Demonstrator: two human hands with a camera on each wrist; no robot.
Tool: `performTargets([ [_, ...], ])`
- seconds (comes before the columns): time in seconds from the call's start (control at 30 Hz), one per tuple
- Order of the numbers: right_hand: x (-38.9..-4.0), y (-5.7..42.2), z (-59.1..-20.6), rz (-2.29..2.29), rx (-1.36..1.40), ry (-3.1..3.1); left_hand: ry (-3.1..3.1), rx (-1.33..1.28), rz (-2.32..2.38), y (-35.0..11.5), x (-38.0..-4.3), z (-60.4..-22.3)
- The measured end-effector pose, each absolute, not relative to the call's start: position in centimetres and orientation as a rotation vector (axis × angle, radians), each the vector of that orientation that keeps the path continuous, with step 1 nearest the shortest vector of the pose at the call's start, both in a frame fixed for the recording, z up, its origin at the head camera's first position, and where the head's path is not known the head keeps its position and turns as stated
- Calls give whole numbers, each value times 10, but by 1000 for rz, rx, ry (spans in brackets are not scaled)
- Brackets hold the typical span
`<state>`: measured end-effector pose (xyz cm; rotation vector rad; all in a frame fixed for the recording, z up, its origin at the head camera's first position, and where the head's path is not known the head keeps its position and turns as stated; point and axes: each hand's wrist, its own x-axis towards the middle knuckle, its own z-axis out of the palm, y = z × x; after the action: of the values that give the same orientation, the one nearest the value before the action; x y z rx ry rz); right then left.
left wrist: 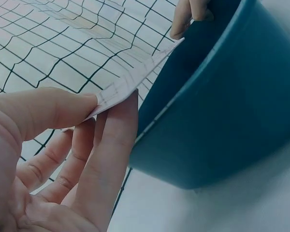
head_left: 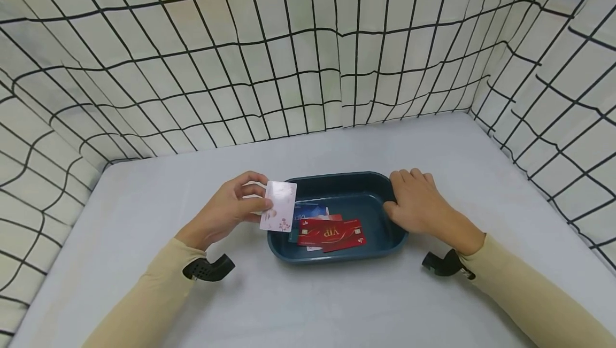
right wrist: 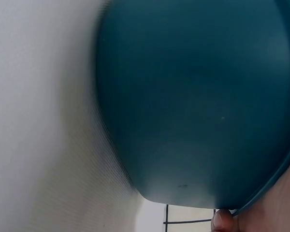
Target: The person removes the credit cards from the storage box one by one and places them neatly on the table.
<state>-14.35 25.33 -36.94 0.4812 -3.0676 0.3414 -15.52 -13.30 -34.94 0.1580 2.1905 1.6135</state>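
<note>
Left hand (head_left: 227, 209) pinches a card (head_left: 281, 203), right hand (head_left: 418, 205) grips the tray (head_left: 374, 213) between, probably mid-transfer, so next needs steady fingers imo.

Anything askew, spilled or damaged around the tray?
Only mildly: the red cards lie crooked, overlapping each other and a blue card, in an untidy heap in the tray. No spill or damage shows.

A staged filming space is suggested rather than a lived-in room — a plain white worktop (head_left: 337, 305) is closed in at the back and on both sides by pale sheeting (head_left: 295, 51), ruled with black grid lines (head_left: 316, 29). Black wrist cameras (head_left: 208, 269) are worn at the cuffs of beige sleeves (head_left: 149, 294) — whether the set-up is housed in a lab, an office or a home cannot be told.
</note>
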Motion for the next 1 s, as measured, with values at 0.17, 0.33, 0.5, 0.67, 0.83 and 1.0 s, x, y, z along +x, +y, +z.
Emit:
performTargets([
  [0.17, -143, 254, -370, 350, 466, -3078, 2171, 139, 1644, -139, -153, -352],
  [0.33, -142, 253, -371, 354, 456, -3082, 2165, 117, 1672, -144, -151, -354],
  [0.5, -142, 253, -371, 359, 455, -3074, 2152, 88, 1711, -149, -149, -357],
  [0.67, -142, 252, -370, 359, 457, -3068, 2140, 73, 1748, -155, -148, -358],
  [0.83, -141, 251, -370, 361, 455, -3070, 2115, 72, 1784, -163, -146, -360],
  [1.0, -142, 251, -370, 365, 452, -3072, 2099, 67, 1818, -171, -146, -365],
])
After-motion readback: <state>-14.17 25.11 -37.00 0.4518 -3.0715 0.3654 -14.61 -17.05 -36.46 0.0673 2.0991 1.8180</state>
